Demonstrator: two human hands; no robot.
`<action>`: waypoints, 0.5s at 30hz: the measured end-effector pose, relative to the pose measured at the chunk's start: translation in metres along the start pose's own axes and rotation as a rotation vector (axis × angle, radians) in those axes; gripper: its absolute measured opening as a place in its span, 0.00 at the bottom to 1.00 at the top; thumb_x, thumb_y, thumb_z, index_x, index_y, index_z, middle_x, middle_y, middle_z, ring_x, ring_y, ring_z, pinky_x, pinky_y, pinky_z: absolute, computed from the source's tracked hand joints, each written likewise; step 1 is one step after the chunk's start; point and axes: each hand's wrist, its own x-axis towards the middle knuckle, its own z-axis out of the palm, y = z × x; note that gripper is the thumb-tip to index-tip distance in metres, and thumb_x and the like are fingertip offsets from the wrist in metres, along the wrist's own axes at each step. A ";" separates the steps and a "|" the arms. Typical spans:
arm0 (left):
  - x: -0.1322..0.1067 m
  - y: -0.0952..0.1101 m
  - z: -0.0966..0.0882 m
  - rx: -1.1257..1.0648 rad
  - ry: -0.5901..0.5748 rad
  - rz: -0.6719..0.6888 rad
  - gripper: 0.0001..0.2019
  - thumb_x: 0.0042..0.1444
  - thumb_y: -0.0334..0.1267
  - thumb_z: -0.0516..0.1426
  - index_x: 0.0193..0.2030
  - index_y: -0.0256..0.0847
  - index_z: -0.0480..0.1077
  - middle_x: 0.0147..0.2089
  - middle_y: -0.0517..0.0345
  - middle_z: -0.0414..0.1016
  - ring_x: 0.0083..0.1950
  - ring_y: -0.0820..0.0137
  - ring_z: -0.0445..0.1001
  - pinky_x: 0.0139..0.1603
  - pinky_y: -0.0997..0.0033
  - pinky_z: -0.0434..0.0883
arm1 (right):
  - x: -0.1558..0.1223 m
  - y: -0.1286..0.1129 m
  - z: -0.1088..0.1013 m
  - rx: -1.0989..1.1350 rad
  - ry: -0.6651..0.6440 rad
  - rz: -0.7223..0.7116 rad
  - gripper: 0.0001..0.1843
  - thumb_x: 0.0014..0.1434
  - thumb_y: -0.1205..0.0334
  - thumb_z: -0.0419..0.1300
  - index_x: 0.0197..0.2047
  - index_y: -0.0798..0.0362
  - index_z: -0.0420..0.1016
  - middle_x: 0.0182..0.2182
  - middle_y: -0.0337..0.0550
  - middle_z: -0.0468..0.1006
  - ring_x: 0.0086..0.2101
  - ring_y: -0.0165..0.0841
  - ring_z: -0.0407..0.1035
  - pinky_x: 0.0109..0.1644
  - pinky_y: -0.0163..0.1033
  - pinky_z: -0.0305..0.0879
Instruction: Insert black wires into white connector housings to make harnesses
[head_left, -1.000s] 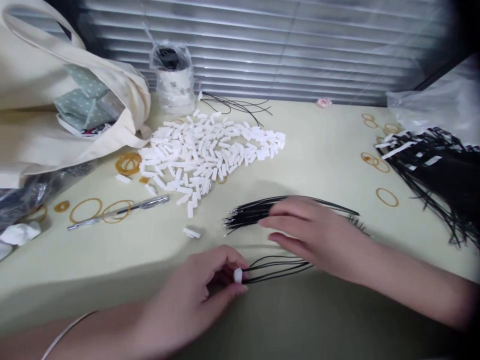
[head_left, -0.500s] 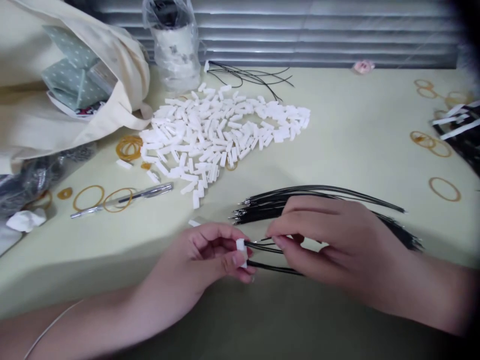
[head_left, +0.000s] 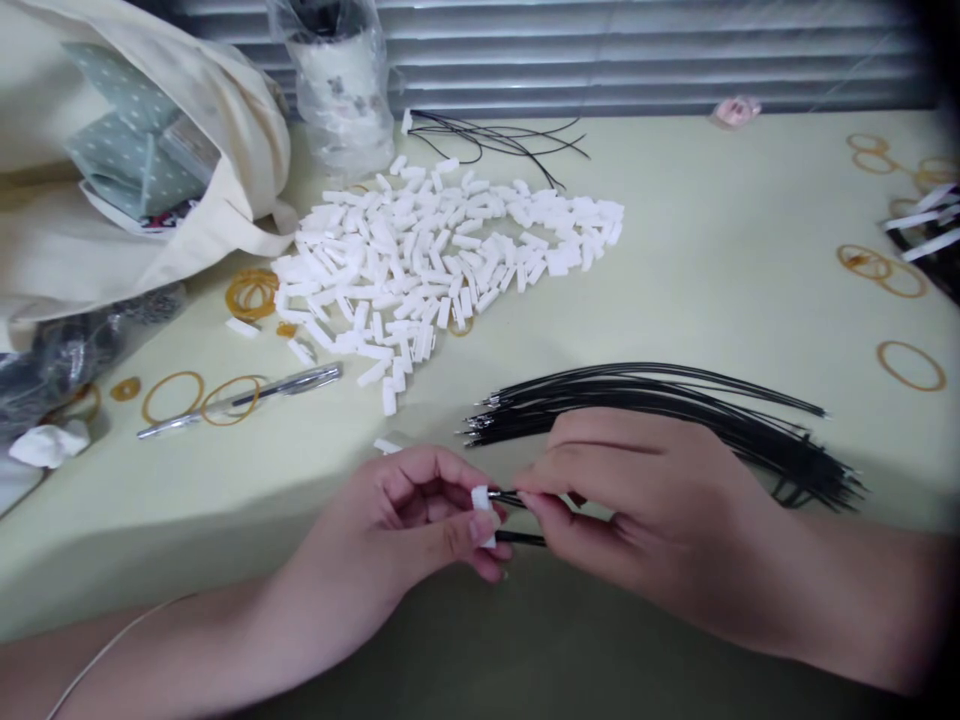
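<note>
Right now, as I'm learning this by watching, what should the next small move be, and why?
Probably a gentle push of the black wire into the white connector housing: the right hand pinches that wire just behind its metal tip, which appears to meet the housing, while the left hand holds the housing. How deep the tip sits is unclear.

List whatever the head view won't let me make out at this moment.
Head view, hidden: part of the white connector, by the left hand.
Head view, hidden: the far ends of the black wires leading from it, by the right hand.
Head view, cut off by the right edge: the black-and-white bundle.
</note>
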 end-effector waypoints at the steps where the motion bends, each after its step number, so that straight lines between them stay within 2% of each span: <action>1: 0.000 0.000 0.000 0.001 0.004 0.000 0.06 0.52 0.34 0.62 0.34 0.34 0.70 0.30 0.60 0.75 0.29 0.77 0.76 0.34 0.78 0.72 | 0.000 -0.001 0.000 -0.011 0.004 -0.017 0.09 0.58 0.70 0.55 0.27 0.57 0.72 0.23 0.37 0.66 0.26 0.24 0.58 0.29 0.31 0.54; 4: 0.000 0.000 0.000 0.011 0.012 0.001 0.06 0.52 0.34 0.62 0.34 0.34 0.70 0.30 0.60 0.76 0.29 0.77 0.75 0.34 0.78 0.72 | -0.001 -0.001 0.002 -0.045 -0.001 -0.038 0.10 0.59 0.68 0.54 0.28 0.57 0.73 0.23 0.37 0.67 0.26 0.25 0.58 0.30 0.32 0.54; 15: -0.001 0.000 0.000 0.024 0.007 0.013 0.06 0.52 0.34 0.62 0.33 0.35 0.71 0.29 0.62 0.75 0.29 0.77 0.75 0.34 0.79 0.72 | -0.003 -0.004 0.002 0.059 0.014 0.040 0.04 0.54 0.72 0.57 0.29 0.57 0.72 0.23 0.34 0.66 0.25 0.21 0.57 0.28 0.28 0.53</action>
